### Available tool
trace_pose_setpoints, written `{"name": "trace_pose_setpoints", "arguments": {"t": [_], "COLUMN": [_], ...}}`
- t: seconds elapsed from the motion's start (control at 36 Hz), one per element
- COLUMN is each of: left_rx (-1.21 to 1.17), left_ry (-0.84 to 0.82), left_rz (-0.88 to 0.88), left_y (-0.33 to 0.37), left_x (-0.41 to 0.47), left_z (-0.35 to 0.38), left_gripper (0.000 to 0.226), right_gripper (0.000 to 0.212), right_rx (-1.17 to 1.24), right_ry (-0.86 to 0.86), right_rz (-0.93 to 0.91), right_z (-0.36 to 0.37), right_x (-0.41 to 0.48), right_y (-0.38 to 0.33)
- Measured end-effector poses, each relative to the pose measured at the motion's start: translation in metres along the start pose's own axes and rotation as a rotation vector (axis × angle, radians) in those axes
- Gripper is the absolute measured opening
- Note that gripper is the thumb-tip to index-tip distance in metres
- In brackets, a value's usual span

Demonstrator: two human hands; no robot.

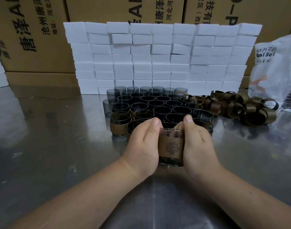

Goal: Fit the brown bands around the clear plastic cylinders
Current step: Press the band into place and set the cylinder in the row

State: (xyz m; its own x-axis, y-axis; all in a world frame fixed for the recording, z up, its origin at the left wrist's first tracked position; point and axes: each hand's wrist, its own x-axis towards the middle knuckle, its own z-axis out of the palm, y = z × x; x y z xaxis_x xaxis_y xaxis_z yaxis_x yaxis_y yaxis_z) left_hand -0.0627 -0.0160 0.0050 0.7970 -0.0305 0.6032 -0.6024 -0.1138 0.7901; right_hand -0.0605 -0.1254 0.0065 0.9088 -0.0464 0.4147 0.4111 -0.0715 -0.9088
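Observation:
A clear smoky plastic cylinder (170, 162) sits between both my hands just above the metal table, with a brown band (171, 147) bearing a round emblem wrapped around its middle. My left hand (144, 144) grips its left side, thumb up at the rim. My right hand (197, 144) grips its right side, thumb at the rim as well. Behind them stand several bare cylinders (158, 103) in rows, and a few banded cylinders (118, 128) at the front left. A heap of loose brown bands (237, 106) lies to the right.
A wall of white foam blocks (158, 57) stands behind the cylinders, with cardboard boxes (34, 33) further back. A white printed plastic bag (276, 71) sits at the right. The steel table (50, 154) stretches out to the left and front.

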Motion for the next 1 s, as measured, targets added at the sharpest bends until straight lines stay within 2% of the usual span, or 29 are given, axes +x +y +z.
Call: {"name": "trace_pose_setpoints", "arguments": {"t": [0.11,0.19,0.28,0.42,0.56,0.75,1.0], "left_rx": [0.005,0.088,0.217,0.356,0.432,0.509,0.532], "left_ry": [0.020,-0.044,-0.111,-0.162,-0.112,-0.088,-0.011], "left_rz": [-0.011,0.086,0.193,0.286,0.287,0.372,0.401], "left_y": [-0.002,0.000,0.003,0.004,0.004,0.007,0.006], "left_x": [-0.001,-0.001,0.000,0.001,0.002,-0.001,0.002], "left_z": [0.002,-0.002,-0.008,-0.013,-0.013,-0.009,-0.013], "left_gripper": [0.041,0.046,0.031,0.049,0.041,0.034,0.030], "right_gripper": [0.069,0.071,0.067,0.061,0.059,0.055,0.053], "right_rx": [0.018,-0.017,-0.032,-0.028,-0.011,-0.011,-0.035], "right_ry": [0.010,0.006,-0.003,0.017,0.071,0.040,-0.038], "right_rz": [-0.019,-0.071,-0.115,-0.138,-0.085,-0.100,-0.190], "right_z": [0.001,-0.001,-0.002,-0.002,-0.006,-0.004,-0.001], "right_x": [0.001,0.003,0.005,0.006,0.008,0.007,0.006], "right_y": [0.003,0.004,0.005,0.010,0.012,0.013,0.015]}}
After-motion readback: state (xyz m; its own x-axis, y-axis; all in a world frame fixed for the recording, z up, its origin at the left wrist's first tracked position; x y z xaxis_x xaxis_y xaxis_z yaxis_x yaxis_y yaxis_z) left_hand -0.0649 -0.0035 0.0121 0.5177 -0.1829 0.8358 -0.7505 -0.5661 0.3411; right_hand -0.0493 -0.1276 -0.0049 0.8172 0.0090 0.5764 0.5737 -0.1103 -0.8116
